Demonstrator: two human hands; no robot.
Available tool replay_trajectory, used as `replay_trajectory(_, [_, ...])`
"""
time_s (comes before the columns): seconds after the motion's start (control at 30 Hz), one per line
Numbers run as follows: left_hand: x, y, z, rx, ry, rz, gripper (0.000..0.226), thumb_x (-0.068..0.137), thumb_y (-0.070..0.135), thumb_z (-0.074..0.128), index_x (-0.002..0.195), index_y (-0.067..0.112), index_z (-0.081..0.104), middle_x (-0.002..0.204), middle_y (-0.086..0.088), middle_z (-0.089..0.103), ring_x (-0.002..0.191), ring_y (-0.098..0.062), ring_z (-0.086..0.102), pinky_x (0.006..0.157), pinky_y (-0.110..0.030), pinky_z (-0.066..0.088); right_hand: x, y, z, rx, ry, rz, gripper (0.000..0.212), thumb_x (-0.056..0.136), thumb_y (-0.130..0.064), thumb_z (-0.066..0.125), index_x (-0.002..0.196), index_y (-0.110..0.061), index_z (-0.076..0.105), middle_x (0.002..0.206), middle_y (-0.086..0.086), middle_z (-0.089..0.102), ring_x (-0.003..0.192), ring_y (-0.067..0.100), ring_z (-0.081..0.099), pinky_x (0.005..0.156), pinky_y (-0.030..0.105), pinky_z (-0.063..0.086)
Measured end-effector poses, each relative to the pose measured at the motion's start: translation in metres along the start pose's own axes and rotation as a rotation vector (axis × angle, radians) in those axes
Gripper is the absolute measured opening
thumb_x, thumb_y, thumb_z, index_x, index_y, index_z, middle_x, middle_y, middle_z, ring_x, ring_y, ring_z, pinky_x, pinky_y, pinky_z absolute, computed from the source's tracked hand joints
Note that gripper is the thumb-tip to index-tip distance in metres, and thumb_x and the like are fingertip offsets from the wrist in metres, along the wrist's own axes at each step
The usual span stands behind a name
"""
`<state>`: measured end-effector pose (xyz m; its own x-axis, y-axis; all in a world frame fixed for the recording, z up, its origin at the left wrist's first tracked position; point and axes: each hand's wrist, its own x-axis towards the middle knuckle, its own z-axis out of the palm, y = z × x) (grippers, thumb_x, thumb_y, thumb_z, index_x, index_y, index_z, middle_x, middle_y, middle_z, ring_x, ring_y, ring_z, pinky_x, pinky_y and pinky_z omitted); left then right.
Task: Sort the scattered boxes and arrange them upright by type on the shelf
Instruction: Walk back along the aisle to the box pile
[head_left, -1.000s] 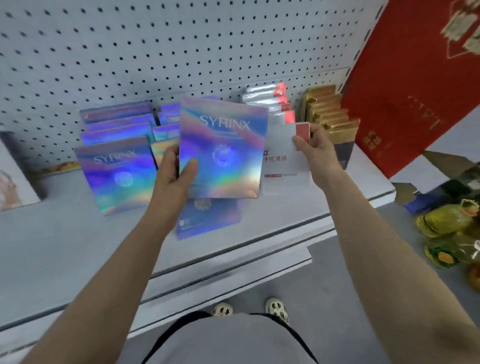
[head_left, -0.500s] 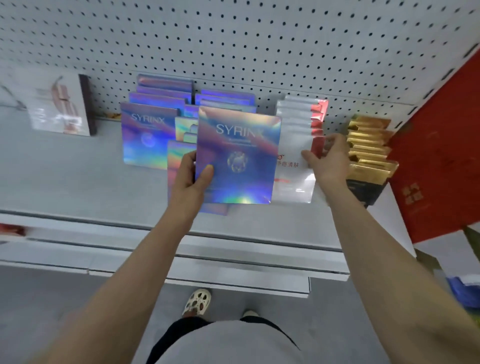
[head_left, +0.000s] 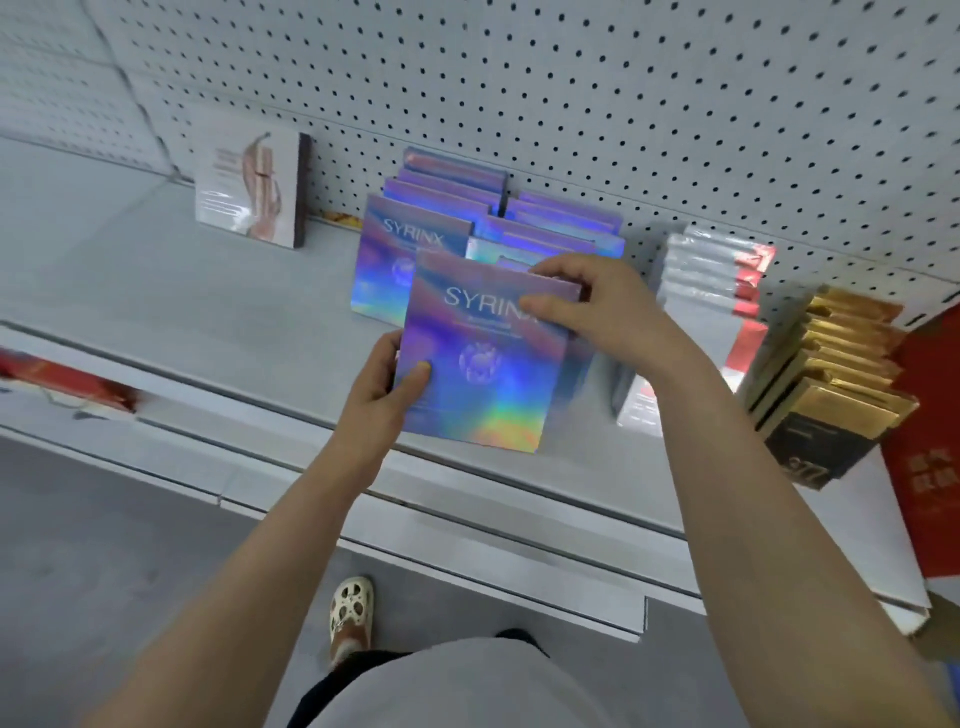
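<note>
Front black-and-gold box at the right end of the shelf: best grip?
Pinch the black-and-gold box by its gold top edge, from above and in front. It stands leaning back on the gold row, so its back is blocked; top and front face are clear.

We see a holographic box (head_left: 488, 358) at centre frame, purple and blue with a rainbow patch low on its face and white lettering. Behind it stand rows of matching iridescent boxes (head_left: 452, 192). To the right are white boxes with red ends (head_left: 711, 275), then gold-and-black boxes (head_left: 831, 395). The pegboard (head_left: 571, 78) across the top is pale grey, dotted with dark holes. A red panel (head_left: 930, 467) fills the right edge.
</note>
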<state>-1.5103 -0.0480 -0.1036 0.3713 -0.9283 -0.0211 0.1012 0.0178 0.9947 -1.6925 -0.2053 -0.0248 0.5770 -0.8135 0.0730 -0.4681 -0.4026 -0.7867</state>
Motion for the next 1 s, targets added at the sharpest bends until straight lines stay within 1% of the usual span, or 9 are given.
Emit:
replay_trajectory(0.07, [0.010,0.002,-0.033,0.062,0.021,-0.011,0.035,0.089,0.022,0.058,0.121,0.007,0.054,0.098,0.007,0.067,0.089,-0.005,0.061,0.077,-0.018,0.049,0.017,-0.014,0.022,0.020,-0.034,0.010,0.019,0.084,-0.031,0.078,0.100,-0.026,0.069,0.085,-0.006,0.068,0.071,0.011,0.053,0.071,0.032,0.048])
replay_trajectory(0.13, [0.025,0.000,-0.068,0.109,0.077,-0.055,0.038,0.083,0.031,0.060,0.118,0.016,0.058,0.093,0.010,0.068,0.082,-0.004,0.062,0.074,-0.020,0.049,0.036,-0.028,0.047,-0.037,-0.025,-0.035,0.026,0.084,-0.032,0.077,0.106,-0.020,0.070,0.081,-0.014,0.064,0.067,0.005,0.051,0.070,0.025,0.044])
replay_trajectory(0.3, [0.065,-0.013,-0.140,0.189,0.110,-0.191,0.035,0.092,0.017,0.064,0.125,0.027,0.057,0.110,-0.005,0.066,0.093,-0.017,0.063,0.088,-0.040,0.053,0.086,-0.058,0.102,-0.116,0.039,-0.052,0.030,0.086,-0.028,0.075,0.114,-0.019,0.069,0.093,-0.010,0.061,0.073,-0.017,0.049,0.068,0.005,0.033])
replay_trajectory(0.43, [0.106,-0.016,-0.167,0.292,0.077,-0.164,0.041,0.092,0.013,0.063,0.130,0.026,0.054,0.112,-0.005,0.066,0.095,-0.017,0.063,0.084,-0.032,0.053,0.124,-0.062,0.125,-0.325,0.057,-0.009,0.032,0.088,-0.032,0.072,0.116,-0.018,0.068,0.106,0.003,0.064,0.098,0.019,0.059,0.085,0.030,0.043])
replay_trajectory(0.57, [0.143,-0.026,-0.169,0.384,-0.050,-0.191,0.054,0.092,0.005,0.058,0.140,0.027,0.047,0.116,-0.001,0.064,0.082,-0.010,0.056,0.072,-0.025,0.041,0.146,-0.051,0.132,-0.550,0.089,0.082,0.032,0.087,-0.033,0.070,0.115,-0.019,0.068,0.105,0.010,0.059,0.100,0.030,0.059,0.085,0.038,0.047])
replay_trajectory(0.73, [0.166,-0.035,-0.159,0.424,-0.168,-0.191,0.057,0.085,0.013,0.056,0.135,0.040,0.045,0.111,0.003,0.065,0.091,-0.015,0.059,0.080,-0.026,0.044,0.158,-0.041,0.135,-0.670,0.174,0.115,0.029,0.087,-0.024,0.067,0.115,-0.018,0.066,0.105,0.012,0.060,0.103,0.033,0.055,0.074,0.032,0.036])
replay_trajectory(0.8, [0.170,-0.034,-0.154,0.469,-0.198,-0.175,0.063,0.074,0.025,0.050,0.136,0.029,0.049,0.107,0.000,0.062,0.092,-0.019,0.058,0.081,-0.030,0.045,0.162,-0.036,0.137,-0.709,0.170,0.117,0.027,0.087,-0.017,0.065,0.114,-0.014,0.066,0.104,0.012,0.060,0.103,0.034,0.054,0.073,0.031,0.029])
replay_trajectory(0.9, [0.174,-0.036,-0.152,0.512,-0.235,-0.178,0.068,0.070,0.027,0.046,0.138,0.022,0.048,0.107,-0.008,0.064,0.094,-0.024,0.061,0.081,-0.032,0.047,0.167,-0.035,0.136,-0.715,0.156,0.129,0.026,0.086,-0.011,0.064,0.112,-0.011,0.065,0.104,0.013,0.061,0.102,0.034,0.053,0.079,0.036,0.038])
replay_trajectory(1.0, [0.176,-0.041,-0.155,0.509,-0.254,-0.200,0.072,0.069,0.027,0.048,0.140,0.028,0.046,0.121,-0.006,0.066,0.110,-0.027,0.062,0.095,-0.040,0.048,0.171,-0.034,0.137,-0.716,0.141,0.124,0.027,0.087,-0.012,0.064,0.114,-0.013,0.064,0.105,0.013,0.060,0.103,0.034,0.053,0.079,0.038,0.043])
